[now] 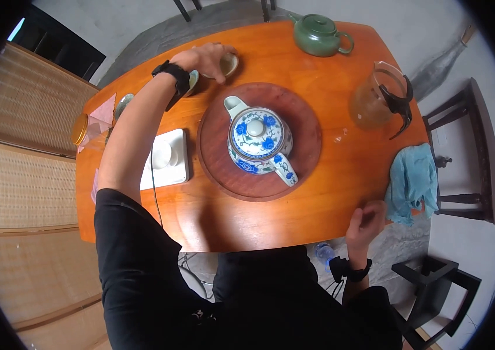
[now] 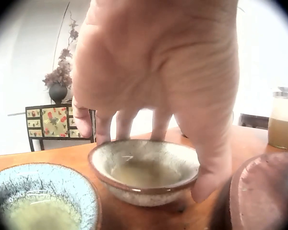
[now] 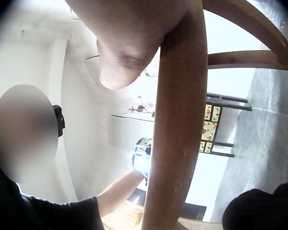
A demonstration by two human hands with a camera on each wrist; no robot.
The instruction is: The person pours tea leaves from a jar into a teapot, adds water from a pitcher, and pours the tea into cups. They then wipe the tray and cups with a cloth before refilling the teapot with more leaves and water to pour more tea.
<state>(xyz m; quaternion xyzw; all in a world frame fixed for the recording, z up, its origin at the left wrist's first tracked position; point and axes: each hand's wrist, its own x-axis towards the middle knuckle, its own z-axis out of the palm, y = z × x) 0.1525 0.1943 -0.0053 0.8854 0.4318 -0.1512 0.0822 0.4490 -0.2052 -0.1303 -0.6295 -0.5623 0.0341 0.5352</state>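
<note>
At the table's far side my left hand (image 1: pixel 204 59) reaches down over a small teacup (image 1: pixel 228 65). The left wrist view shows that this teacup (image 2: pixel 146 167) is grey-white with a brown rim and has pale tea inside. My left thumb lies against its near right rim, and the fingers (image 2: pixel 127 125) come down behind the far rim. A pale blue crackle-glazed cup (image 2: pixel 43 196), also with tea, stands beside it. My right hand (image 1: pixel 367 224) rests by the table's front right edge, fingers loosely curled and holding nothing. The right wrist view shows part of this hand (image 3: pixel 129 43) over the wooden edge.
A blue-flowered white teapot (image 1: pixel 259 140) sits on a round wooden tray (image 1: pixel 215 169). Behind stands a green teapot (image 1: pixel 319 38). To the right are a glass pitcher (image 1: pixel 373 99) and a blue cloth (image 1: pixel 412 181). A white corded device (image 1: pixel 171 160) and an orange-lidded jar (image 1: pixel 80 129) are left.
</note>
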